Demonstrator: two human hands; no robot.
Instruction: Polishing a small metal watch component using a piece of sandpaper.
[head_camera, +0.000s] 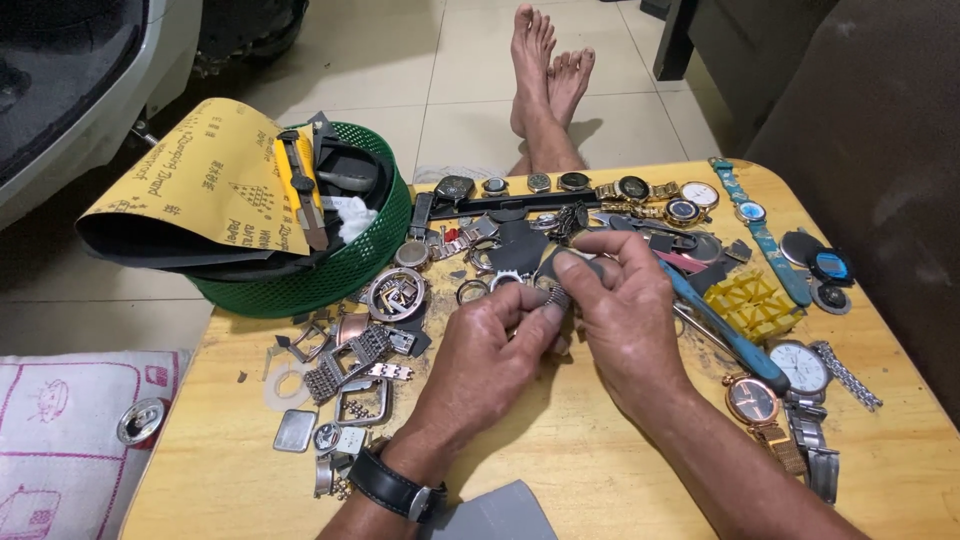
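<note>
My left hand (490, 345) and my right hand (622, 310) meet over the middle of a low wooden table (590, 450). Together they pinch a small piece of metal watch band (557, 297) between thumbs and fingers. My left wrist wears a black-strapped watch (392, 487). Just beyond the fingers lie a dark flat watch part (520, 245) and loose metal rings (472, 291). A row of watches (600, 187) lines the table's far edge.
A green basket (345, 260) holding yellow sandpaper (195, 180) and a utility knife (298, 185) stands at the far left. Metal band pieces and buckles (350, 365) are scattered left. A blue-handled tool (725, 330), yellow block (750, 303) and several watches (790, 385) lie right. Bare feet (545, 75) rest beyond.
</note>
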